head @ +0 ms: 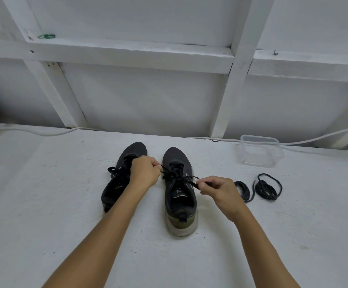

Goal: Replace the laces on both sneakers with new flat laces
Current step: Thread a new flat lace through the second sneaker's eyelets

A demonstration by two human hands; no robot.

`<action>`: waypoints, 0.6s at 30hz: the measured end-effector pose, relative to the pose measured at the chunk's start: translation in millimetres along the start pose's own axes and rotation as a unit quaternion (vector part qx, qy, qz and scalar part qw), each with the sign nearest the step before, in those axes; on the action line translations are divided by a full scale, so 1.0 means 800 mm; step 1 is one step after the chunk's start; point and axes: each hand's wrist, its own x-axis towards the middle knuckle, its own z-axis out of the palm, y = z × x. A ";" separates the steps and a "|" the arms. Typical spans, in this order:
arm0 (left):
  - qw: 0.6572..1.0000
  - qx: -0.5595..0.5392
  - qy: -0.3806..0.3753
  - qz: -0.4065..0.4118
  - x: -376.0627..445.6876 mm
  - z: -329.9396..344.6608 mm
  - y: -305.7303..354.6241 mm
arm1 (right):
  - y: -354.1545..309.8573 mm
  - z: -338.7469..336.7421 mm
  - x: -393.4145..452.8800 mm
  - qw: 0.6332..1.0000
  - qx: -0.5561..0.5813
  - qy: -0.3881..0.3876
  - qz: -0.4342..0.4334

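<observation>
Two black sneakers stand side by side on the white floor, toes pointing away from me. The left sneaker (115,183) is laced, with a lace end sticking out on its left side. Over the right sneaker (179,196), my left hand (145,173) pinches one end of its black lace (175,174) on the left. My right hand (220,192) pinches the other end on the right. The lace is pulled out sideways from the eyelets. Two coiled black laces (267,188) lie on the floor to the right of my right hand.
A clear plastic container (260,150) stands at the back right near the wall. A white cable (44,133) runs along the foot of the white panelled wall. A green rubber band (46,36) rests on a wall ledge.
</observation>
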 end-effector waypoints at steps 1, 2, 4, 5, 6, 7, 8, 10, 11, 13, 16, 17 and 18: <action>1.000 -0.003 -0.002 -0.004 0.000 0.002 -0.002 | 0.002 -0.004 0.000 1.000 0.007 -0.009 0.008; 1.000 -0.007 -0.002 -0.007 -0.001 0.004 -0.003 | 0.004 -0.007 0.000 1.000 0.011 -0.020 0.017; 1.000 -0.014 0.002 -0.014 -0.002 0.007 -0.005 | 0.009 -0.009 0.000 0.998 0.010 -0.052 0.030; 1.000 -0.018 0.008 -0.017 -0.002 0.007 -0.005 | 0.012 -0.010 0.000 0.997 0.013 -0.067 0.037; 0.999 -0.022 0.014 -0.020 -0.001 0.006 -0.006 | 0.014 -0.011 0.000 0.995 0.023 -0.079 0.047; 0.999 -0.025 0.020 -0.022 0.000 0.006 -0.007 | 0.017 -0.013 0.001 0.993 0.041 -0.090 0.058; 0.999 -0.025 0.023 -0.025 0.001 0.006 -0.007 | 0.019 -0.014 0.002 0.991 0.061 -0.099 0.069; 0.999 -0.027 0.027 -0.031 0.001 0.007 -0.008 | 0.023 -0.016 0.004 0.988 0.086 -0.106 0.078; 0.999 -0.031 0.027 -0.034 0.001 0.009 -0.009 | 0.024 -0.016 0.005 0.987 0.096 -0.106 0.078; 0.998 -0.040 0.028 -0.030 0.001 0.011 -0.011 | 0.026 -0.017 0.008 0.987 0.116 -0.085 0.078; 0.999 -0.051 0.007 -0.009 -0.006 0.010 -0.010 | 0.027 -0.015 0.010 0.994 0.085 0.005 0.062; 0.998 -0.061 -0.008 -0.002 -0.010 0.011 -0.011 | 0.027 -0.012 0.010 0.997 0.042 0.040 0.054; 0.997 -0.071 -0.027 0.001 -0.017 0.011 -0.011 | 0.027 -0.007 0.009 0.996 -0.004 0.076 0.047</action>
